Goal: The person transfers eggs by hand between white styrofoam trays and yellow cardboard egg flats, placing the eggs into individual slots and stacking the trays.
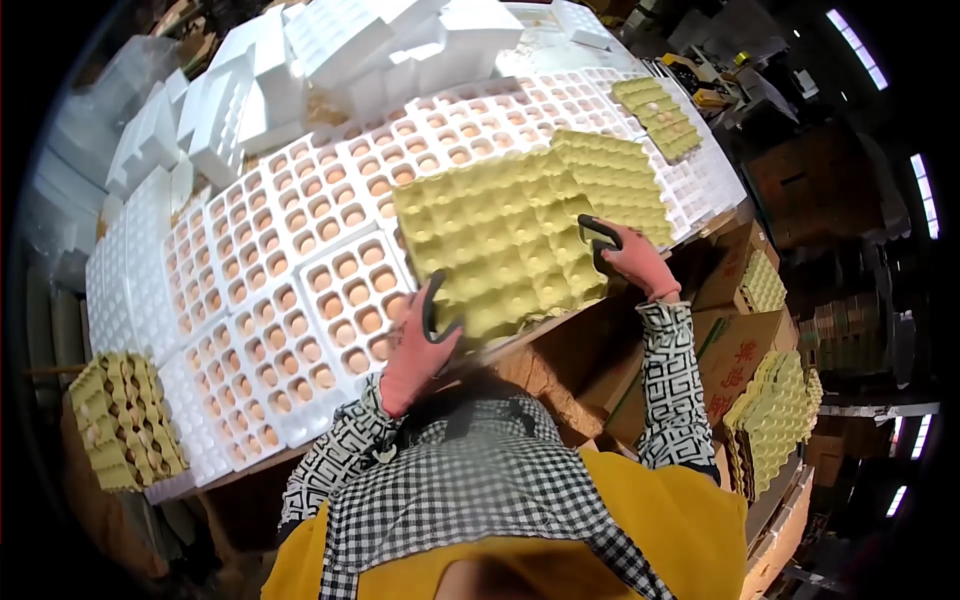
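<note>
A yellow-green pulp egg tray (500, 235) lies over part of the white foam trays in front of me, its cups facing me with no eggs seen in them. My left hand (408, 350), in a pink glove with dark fingertips, grips its near left corner, thumb and forefinger curved at the edge. At the tray's right edge, my right hand (637, 262) in a matching glove holds on, with its fingertips on the top face. Rows of pinkish-brown eggs (357, 292) sit in the square cells of a foam tray (318, 275) beside my left hand.
Another pulp tray (620, 185) lies just behind. A smaller one (657, 118) rests at the far right. White foam blocks (340, 45) are piled along the back. Pulp trays with eggs (125, 425) stand at the left corner. Cardboard boxes (735, 360) and stacked pulp trays (775, 420) are on my right.
</note>
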A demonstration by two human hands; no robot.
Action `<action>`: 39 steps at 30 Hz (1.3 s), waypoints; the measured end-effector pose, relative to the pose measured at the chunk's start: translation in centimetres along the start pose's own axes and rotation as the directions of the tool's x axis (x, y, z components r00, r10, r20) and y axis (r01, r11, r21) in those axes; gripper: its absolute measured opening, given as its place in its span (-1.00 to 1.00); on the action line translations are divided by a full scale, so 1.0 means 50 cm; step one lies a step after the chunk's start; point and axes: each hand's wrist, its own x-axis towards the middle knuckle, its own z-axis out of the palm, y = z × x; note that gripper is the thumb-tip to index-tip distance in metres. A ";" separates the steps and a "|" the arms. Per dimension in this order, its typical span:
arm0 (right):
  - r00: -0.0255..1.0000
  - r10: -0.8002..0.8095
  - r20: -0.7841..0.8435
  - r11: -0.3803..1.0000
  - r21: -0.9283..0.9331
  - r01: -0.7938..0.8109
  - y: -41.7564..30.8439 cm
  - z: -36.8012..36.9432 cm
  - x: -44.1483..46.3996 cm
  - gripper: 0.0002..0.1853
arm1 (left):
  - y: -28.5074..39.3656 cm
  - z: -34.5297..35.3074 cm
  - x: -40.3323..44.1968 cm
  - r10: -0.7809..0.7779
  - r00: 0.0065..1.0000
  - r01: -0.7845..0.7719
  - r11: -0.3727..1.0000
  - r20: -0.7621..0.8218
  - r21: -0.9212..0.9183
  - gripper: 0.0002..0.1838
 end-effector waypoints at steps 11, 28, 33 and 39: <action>0.535 0.423 -0.731 0.846 0.530 0.054 0.226 0.028 0.048 -0.72 | 0.126 0.080 0.321 0.140 0.981 -0.145 0.989 -0.138 -0.029 -0.56; 0.990 -0.129 -0.050 0.990 -0.072 0.125 0.035 0.036 0.292 -0.23 | 0.020 0.203 0.490 0.108 0.981 -0.187 0.742 0.161 0.643 -0.34; 0.978 -0.197 0.071 0.980 0.031 0.196 0.030 0.069 0.342 -0.30 | -0.028 0.202 0.538 0.067 0.951 -0.205 0.867 0.302 0.454 -0.55; 0.978 -0.173 0.118 0.490 0.871 -0.018 0.109 0.008 0.380 -0.56 | -0.037 0.060 0.500 -0.333 0.936 0.350 0.876 0.109 -0.330 -0.54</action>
